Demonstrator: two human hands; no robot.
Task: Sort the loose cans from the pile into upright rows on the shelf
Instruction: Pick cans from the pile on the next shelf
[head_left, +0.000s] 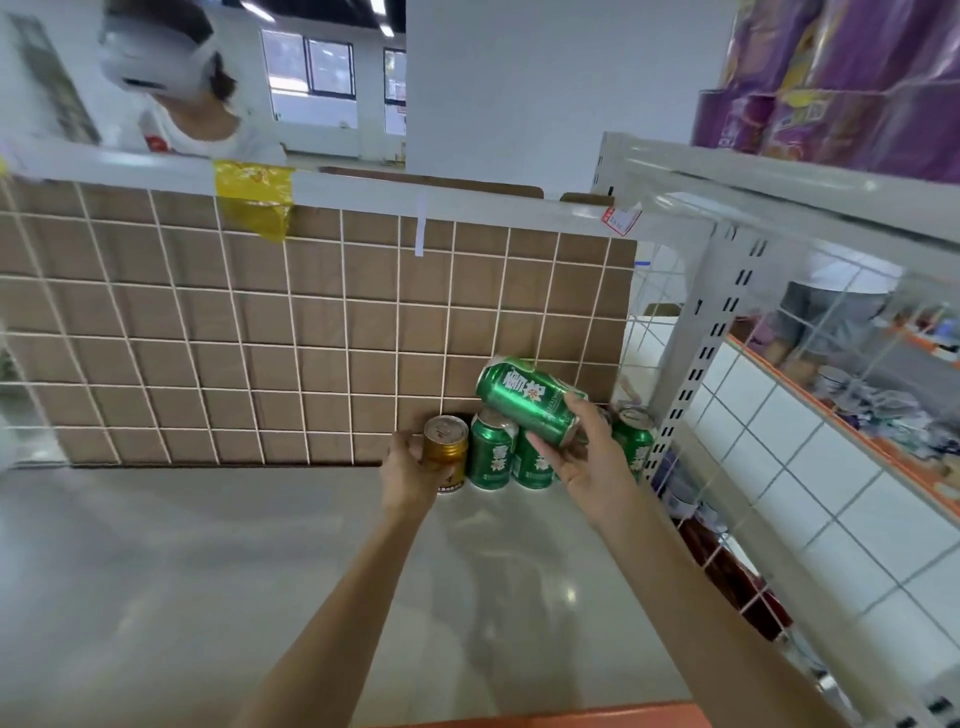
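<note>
Two hands work at the back right corner of a grey shelf (208, 571), each gripping a can.

Left hand (410, 475) has its fingers curled round an upright gold can (445, 453) standing on the shelf, touching the row of upright green cans (491, 452) beside it. Right hand (587, 462) pinches a tilted green can (530, 397) between thumb and fingers, held above that row, its white characters too slanted to read. Another green can stands by the perforated white upright (691, 384). Behind the cans a white wire grid (260, 332) backs onto brown board. Yellow tape (254, 197) wraps the top rail. Purple packages (841, 78) sit on the shelf above right. Another person in white stands beyond the rack.
</note>
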